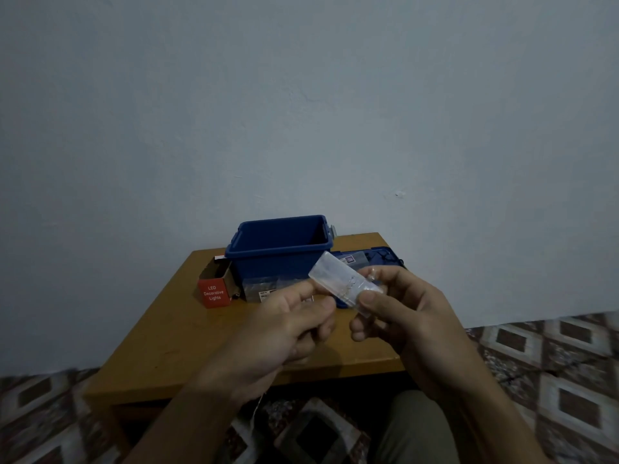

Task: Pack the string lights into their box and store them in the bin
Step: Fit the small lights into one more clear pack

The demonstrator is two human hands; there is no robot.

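A clear plastic battery case (338,275) of the string lights is held above the table between both hands. My right hand (398,306) grips its lower end with thumb and fingers. My left hand (294,316) pinches its left side, and a thin wire (257,408) hangs down below that hand. The red box (214,291) marked "LED Decorative Lights" lies open on the table's left. The blue bin (281,249) stands open at the back middle.
The wooden table (187,336) stands against a pale wall. A blue lid (378,257) lies right of the bin. A clear plastic bag (259,286) sits in front of the bin. Patterned floor surrounds the table; my knee (412,430) is below.
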